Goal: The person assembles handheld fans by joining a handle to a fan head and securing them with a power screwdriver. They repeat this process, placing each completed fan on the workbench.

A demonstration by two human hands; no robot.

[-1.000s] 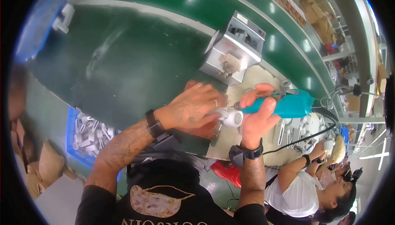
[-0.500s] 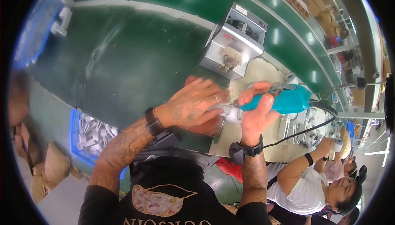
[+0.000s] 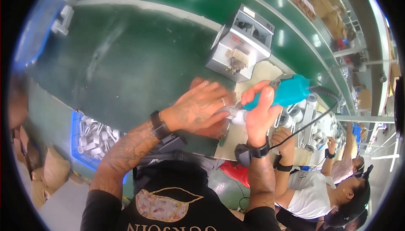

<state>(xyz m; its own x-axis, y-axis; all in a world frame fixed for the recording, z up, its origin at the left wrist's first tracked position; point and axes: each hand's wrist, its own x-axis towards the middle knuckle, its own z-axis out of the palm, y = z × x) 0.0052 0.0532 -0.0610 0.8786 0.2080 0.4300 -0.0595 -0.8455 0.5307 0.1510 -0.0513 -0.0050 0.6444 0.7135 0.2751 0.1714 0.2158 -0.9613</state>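
Note:
My right hand [image 3: 260, 117] is wrapped round a teal electric screwdriver [image 3: 294, 90], which is held tilted. Its tip end points down and left, close to a small white plastic part [image 3: 239, 117] with a round, slotted end. The fingers of my left hand [image 3: 198, 107] close over that part and hide much of it. Beneath the left hand lies a reddish-brown pad [image 3: 213, 131] on the bench. Whether the screwdriver's bit touches the part cannot be made out.
A grey box-shaped machine [image 3: 241, 43] stands beyond my hands. At left, a blue crate [image 3: 76, 144] holds several white parts. More white parts [image 3: 310, 115] lie on the right, where a co-worker's hand [image 3: 283, 141] reaches near my wrist. A black cable [image 3: 306, 129] hangs beside my right arm.
The screwdriver's rear end has swung slightly up and left in my right hand. My left hand stays almost in place. A co-worker's hand has come in among the parts at right.

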